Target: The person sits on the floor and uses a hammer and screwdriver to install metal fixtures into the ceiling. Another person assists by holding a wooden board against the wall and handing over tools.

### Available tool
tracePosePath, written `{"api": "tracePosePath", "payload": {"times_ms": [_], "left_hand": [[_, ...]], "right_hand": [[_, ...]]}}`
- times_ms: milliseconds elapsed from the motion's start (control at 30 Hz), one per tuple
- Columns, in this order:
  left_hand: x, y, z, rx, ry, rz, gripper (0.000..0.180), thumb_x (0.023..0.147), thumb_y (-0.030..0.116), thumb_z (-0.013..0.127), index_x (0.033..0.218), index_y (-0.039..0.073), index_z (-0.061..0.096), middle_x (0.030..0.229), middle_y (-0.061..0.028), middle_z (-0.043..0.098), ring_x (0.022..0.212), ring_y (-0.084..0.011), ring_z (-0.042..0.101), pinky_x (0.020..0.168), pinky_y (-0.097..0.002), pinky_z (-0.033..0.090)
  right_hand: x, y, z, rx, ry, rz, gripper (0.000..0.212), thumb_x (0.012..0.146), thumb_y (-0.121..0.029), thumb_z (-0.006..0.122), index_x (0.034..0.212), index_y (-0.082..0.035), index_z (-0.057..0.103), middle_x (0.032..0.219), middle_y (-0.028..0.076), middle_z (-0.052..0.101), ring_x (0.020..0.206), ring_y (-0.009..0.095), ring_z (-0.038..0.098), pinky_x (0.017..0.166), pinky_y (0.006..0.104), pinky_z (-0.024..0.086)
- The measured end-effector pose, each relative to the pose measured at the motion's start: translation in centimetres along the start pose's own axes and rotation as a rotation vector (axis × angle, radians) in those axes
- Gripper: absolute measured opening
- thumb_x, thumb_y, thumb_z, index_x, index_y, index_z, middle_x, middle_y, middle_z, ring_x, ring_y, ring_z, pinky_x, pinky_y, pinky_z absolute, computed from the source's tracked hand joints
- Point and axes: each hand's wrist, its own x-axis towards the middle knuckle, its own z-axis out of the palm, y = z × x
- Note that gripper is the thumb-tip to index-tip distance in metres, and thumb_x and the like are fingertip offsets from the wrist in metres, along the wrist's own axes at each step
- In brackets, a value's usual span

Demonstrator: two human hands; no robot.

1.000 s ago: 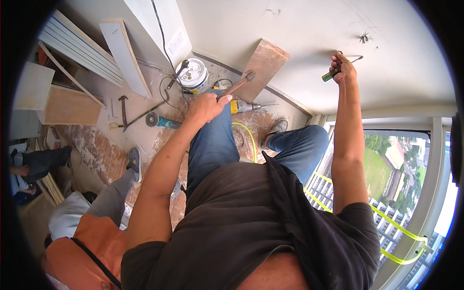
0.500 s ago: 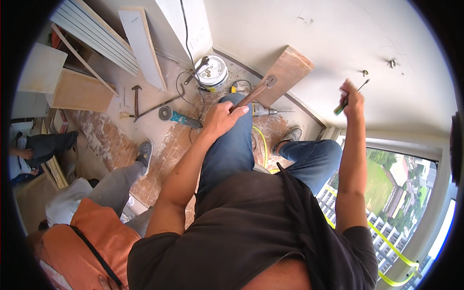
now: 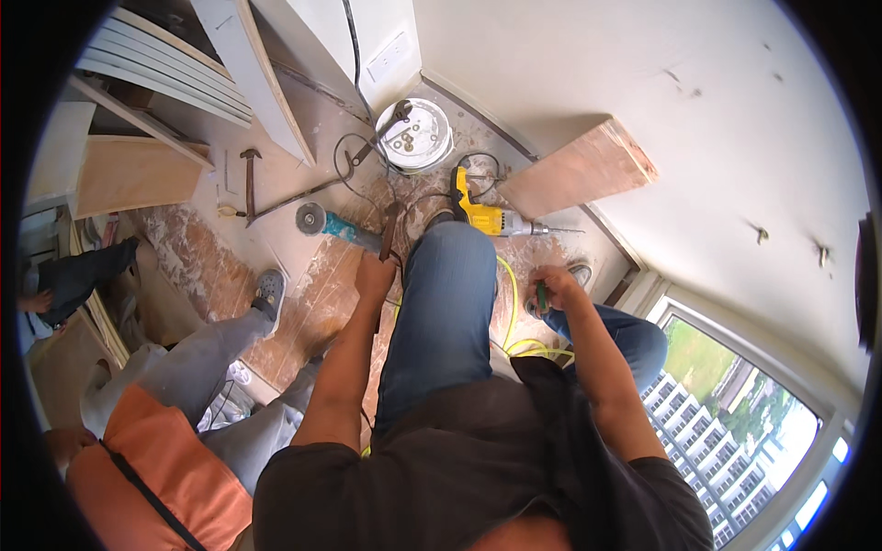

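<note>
One jeans-clad leg (image 3: 441, 294) is separating the hands, near a wooden board (image 3: 579, 174), yellow drill (image 3: 482, 213) and teal angle grinder (image 3: 344, 230). Beside the grinder, the left hand (image 3: 375, 277) is gripping a hammer (image 3: 390, 231), its long axis pointing forward; the right hand (image 3: 559, 286) is clasping a green-handled screwdriver (image 3: 542, 296), shaft hidden.

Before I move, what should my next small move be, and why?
I'd probably lift your left hand slightly, with the brown tool in its grip: in this view the tool appears close beside the teal grinder, so swinging it could knock the grinder. I can't tell whether they touch.
</note>
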Motion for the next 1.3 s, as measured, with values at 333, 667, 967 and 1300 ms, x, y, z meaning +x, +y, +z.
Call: {"api": "tracePosePath", "payload": {"times_ms": [333,667,967,1300], "left_hand": [[7.7,-1.2,8.1,0.137,0.022,-0.078,0.043,0.085,0.031,0.069,0.108,-0.006,0.071,0.111,-0.0250,0.073,0.108,-0.0440,0.067,0.094,-0.0515,0.052],[8.7,7.9,5.6,-0.089,0.281,0.498,0.026,0.092,0.024,0.070,0.107,0.003,0.067,0.096,-0.0224,0.070,0.092,-0.0451,0.068,0.082,-0.0541,0.053],[14.2,19.6,0.3,-0.002,0.501,0.381,0.022,0.090,0.020,0.073,0.096,-0.001,0.068,0.096,-0.0228,0.070,0.091,-0.0437,0.068,0.079,-0.0527,0.054],[12.9,17.6,-1.5,-0.209,0.567,0.677,0.019,0.086,0.014,0.077,0.097,0.000,0.070,0.094,-0.0189,0.071,0.083,-0.0404,0.068,0.075,-0.0488,0.055]], "right_hand": [[7.9,-4.5,6.7,-0.406,0.120,-0.336,0.039,0.088,-0.008,0.063,0.126,-0.002,0.066,0.096,0.012,0.070,0.070,0.021,0.070,0.053,0.0362,0.057],[15.1,-6.1,6.8,-0.677,0.323,-0.499,0.048,0.078,-0.009,0.065,0.125,0.000,0.070,0.102,0.026,0.075,0.083,0.034,0.075,0.078,0.0416,0.060],[17.1,-5.0,6.9,-0.767,0.424,-0.584,0.042,0.079,-0.009,0.062,0.119,-0.004,0.074,0.107,0.027,0.074,0.101,0.043,0.072,0.091,0.0477,0.057],[9.4,-4.9,7.8,-0.839,0.416,-0.828,0.034,0.085,-0.016,0.068,0.114,0.000,0.074,0.108,0.025,0.075,0.099,0.040,0.074,0.088,0.0445,0.057]]}}
